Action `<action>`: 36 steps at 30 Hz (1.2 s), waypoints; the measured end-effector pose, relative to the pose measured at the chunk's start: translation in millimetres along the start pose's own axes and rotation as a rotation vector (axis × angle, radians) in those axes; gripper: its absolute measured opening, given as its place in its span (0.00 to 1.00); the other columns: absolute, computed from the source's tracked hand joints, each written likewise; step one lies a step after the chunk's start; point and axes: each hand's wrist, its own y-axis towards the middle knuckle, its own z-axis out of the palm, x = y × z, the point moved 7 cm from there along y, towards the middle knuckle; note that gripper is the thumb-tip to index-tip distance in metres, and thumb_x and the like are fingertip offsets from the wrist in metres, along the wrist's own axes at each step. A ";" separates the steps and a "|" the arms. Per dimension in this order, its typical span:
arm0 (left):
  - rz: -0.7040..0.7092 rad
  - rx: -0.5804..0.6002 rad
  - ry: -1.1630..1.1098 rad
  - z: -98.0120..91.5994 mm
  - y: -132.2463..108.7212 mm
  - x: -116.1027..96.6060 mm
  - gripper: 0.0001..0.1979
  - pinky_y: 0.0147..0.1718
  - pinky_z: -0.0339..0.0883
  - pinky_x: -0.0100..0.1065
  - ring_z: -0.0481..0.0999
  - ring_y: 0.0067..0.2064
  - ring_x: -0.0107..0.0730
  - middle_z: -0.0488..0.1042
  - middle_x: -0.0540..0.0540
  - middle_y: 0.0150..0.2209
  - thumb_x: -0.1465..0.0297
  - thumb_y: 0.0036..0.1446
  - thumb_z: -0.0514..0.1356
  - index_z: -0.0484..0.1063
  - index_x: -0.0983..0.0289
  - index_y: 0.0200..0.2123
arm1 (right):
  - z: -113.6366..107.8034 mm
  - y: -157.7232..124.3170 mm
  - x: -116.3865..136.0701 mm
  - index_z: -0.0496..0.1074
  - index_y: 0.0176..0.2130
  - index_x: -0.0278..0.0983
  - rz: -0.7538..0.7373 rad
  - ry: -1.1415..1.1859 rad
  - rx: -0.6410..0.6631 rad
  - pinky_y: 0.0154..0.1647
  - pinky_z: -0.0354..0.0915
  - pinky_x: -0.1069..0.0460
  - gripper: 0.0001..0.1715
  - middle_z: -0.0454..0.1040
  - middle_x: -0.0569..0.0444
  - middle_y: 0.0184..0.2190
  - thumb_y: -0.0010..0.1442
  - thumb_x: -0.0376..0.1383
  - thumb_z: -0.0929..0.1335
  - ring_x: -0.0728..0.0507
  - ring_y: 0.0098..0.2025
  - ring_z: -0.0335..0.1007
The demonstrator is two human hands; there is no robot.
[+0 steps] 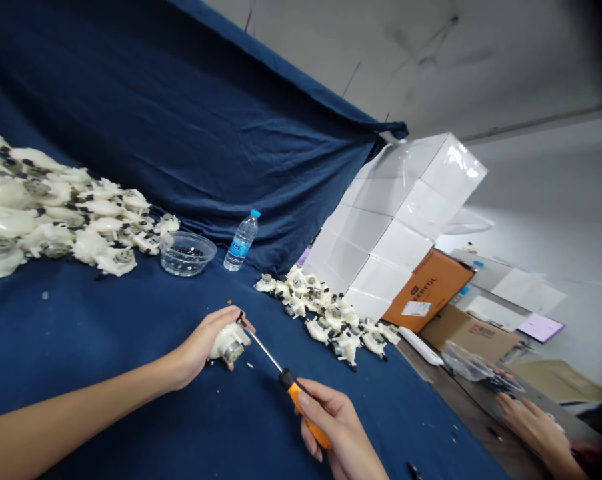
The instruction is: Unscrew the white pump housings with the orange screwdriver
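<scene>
Orange-handled screwdriver [301, 393] wrapped tight in the right hand [338, 427], its tip up by the left hand [205, 347], whose fingers curl around a white plastic housing [229, 347] above the blue cloth [405, 427]. Looks light and stiff, best held by its rounded body. Just beyond, more housings [325, 310] lie heaped.

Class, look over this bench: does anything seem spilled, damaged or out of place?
Small white and orange fragments lie loose on the blue cloth near the left hand, which grips a white plastic housing while the right hand holds an orange-handled screwdriver. They look odd because they sit apart from the heaped parts, like spilled debris.
</scene>
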 end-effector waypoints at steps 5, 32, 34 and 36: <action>0.020 -0.023 0.006 -1.6 -1.1 -0.4 0.17 0.17 0.69 0.31 0.70 0.26 0.31 0.74 0.58 0.32 0.56 0.59 0.56 0.69 0.66 0.37 | -0.4 0.8 -1.4 0.78 0.41 0.31 0.007 -0.004 0.004 0.11 0.45 0.59 0.26 0.71 0.54 0.25 0.49 0.48 0.76 0.57 0.13 0.57; 0.054 -0.011 0.022 -4.0 -0.6 1.1 0.18 0.21 0.70 0.33 0.70 0.29 0.32 0.71 0.56 0.37 0.54 0.58 0.56 0.69 0.64 0.38 | -0.4 -2.3 5.4 0.78 0.39 0.32 0.024 -0.032 -0.031 0.13 0.42 0.59 0.24 0.71 0.54 0.25 0.49 0.47 0.76 0.58 0.13 0.56; 0.060 -0.011 0.020 -4.2 -0.2 1.6 0.18 0.21 0.70 0.33 0.70 0.29 0.31 0.71 0.56 0.38 0.54 0.59 0.56 0.69 0.64 0.38 | 0.0 -3.1 5.5 0.79 0.39 0.32 0.030 -0.033 -0.033 0.13 0.42 0.59 0.24 0.71 0.54 0.25 0.49 0.47 0.76 0.58 0.14 0.56; 0.061 -0.010 0.020 -4.3 -0.2 2.0 0.18 0.21 0.70 0.33 0.70 0.29 0.31 0.71 0.57 0.39 0.54 0.59 0.56 0.69 0.64 0.38 | 0.3 -3.5 5.6 0.79 0.39 0.32 0.035 -0.034 -0.033 0.13 0.42 0.59 0.23 0.71 0.54 0.25 0.49 0.47 0.76 0.58 0.14 0.56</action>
